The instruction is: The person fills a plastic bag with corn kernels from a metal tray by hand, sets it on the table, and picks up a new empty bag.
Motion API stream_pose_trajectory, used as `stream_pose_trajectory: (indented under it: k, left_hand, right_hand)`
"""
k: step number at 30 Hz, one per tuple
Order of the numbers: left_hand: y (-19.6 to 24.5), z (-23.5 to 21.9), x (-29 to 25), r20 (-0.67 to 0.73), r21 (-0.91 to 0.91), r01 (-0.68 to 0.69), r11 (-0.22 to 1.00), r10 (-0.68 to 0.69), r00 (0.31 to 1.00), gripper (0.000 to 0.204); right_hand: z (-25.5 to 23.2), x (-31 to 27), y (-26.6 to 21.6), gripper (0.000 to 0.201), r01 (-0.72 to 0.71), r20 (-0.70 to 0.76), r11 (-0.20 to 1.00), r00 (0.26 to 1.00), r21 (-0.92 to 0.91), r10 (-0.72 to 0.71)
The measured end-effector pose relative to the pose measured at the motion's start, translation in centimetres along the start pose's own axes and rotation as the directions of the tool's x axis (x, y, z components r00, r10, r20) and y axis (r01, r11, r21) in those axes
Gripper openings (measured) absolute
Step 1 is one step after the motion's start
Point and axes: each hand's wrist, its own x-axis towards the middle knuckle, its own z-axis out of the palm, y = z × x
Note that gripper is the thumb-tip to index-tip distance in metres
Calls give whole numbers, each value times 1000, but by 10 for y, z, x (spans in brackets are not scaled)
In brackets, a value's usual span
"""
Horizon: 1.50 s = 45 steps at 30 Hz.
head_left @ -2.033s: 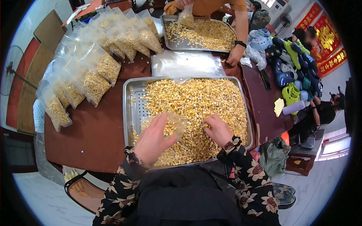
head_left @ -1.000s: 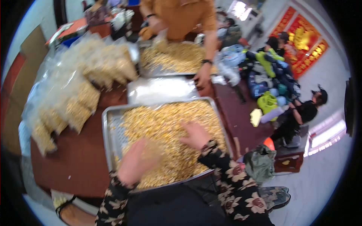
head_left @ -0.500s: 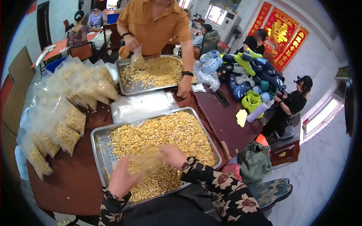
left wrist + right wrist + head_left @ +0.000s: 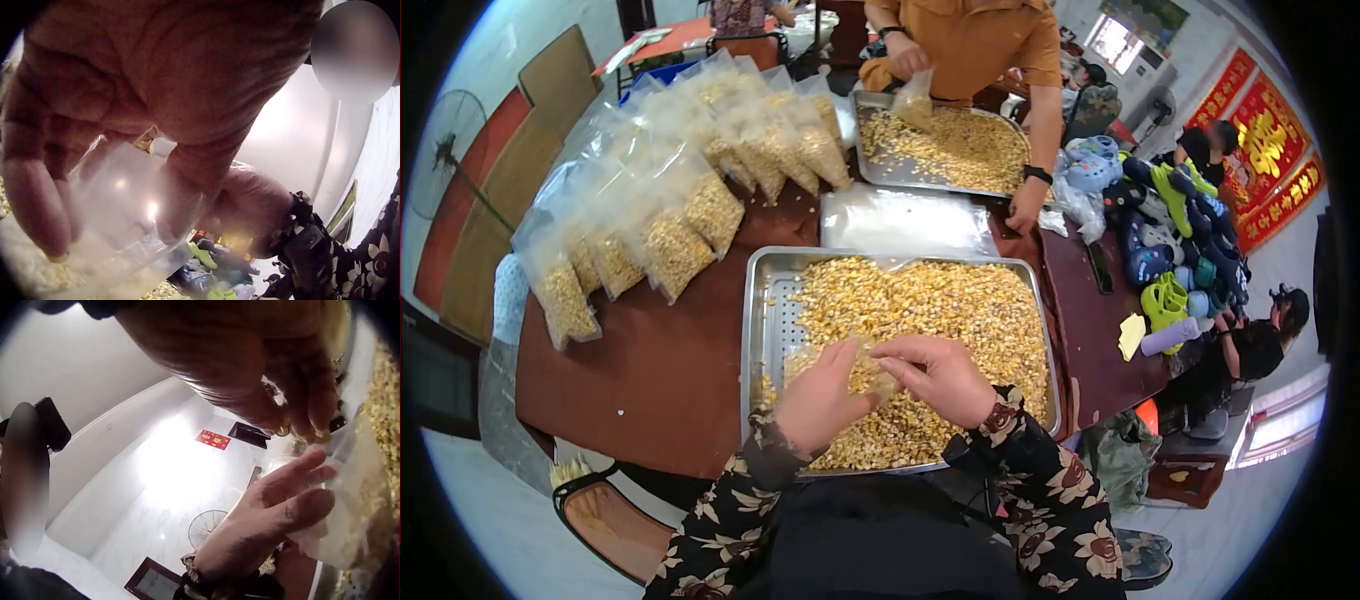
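A clear plastic bag (image 4: 870, 375) partly filled with yellow corn kernels is in my left hand (image 4: 815, 395), low over a metal tray (image 4: 752, 300) heaped with corn kernels (image 4: 940, 300). The left wrist view shows the bag's clear film (image 4: 119, 187) between thumb and fingers. At the bag's mouth is my right hand (image 4: 945, 380), bent at the knuckles, thumb and fingertips close together. In the right wrist view its fingertips (image 4: 320, 425) come right up to the left hand's fingertips and the bag's edge; I cannot tell what lies between them.
Several filled corn bags (image 4: 675, 245) lean together at the left on the brown cloth (image 4: 650, 370). A stack of flat bags (image 4: 905, 222) lies beyond my tray. Across the table a person (image 4: 970, 50) holds a bag over a second tray (image 4: 900, 175). Shoes (image 4: 1165, 215) pile at the right.
My right hand dips at the kernels in the oldest frame, then moves left to the bag's mouth. My left hand keeps its hold on the bag. The head view swings sideways and back.
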Motion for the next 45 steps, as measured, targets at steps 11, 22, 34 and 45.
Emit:
stream_pose_trajectory:
  k: [11, 22, 34, 45]
  left_hand:
    - [-1, -6, -1, 20, -37, 11, 999, -11, 1000, 73]
    - [7, -5, 2, 31, -12, 42, 999, -42, 999, 73]
    - [3, -4, 0, -4, 3, 31, 1000, -31, 1000, 72]
    - [9, -7, 1, 52, -22, 56, 998, -55, 997, 73]
  right_hand:
    - [-51, -39, 63, 35, -165, -126, 883, 985, -440, 121]
    - [-11, -96, 110, 84, -371, -272, 799, 924, -474, 268]
    - [-6, -53, 129, 20, -212, -336, 896, 939, -391, 76]
    - [-10, -8, 19, 19, -122, -192, 988, 976, -98, 101]
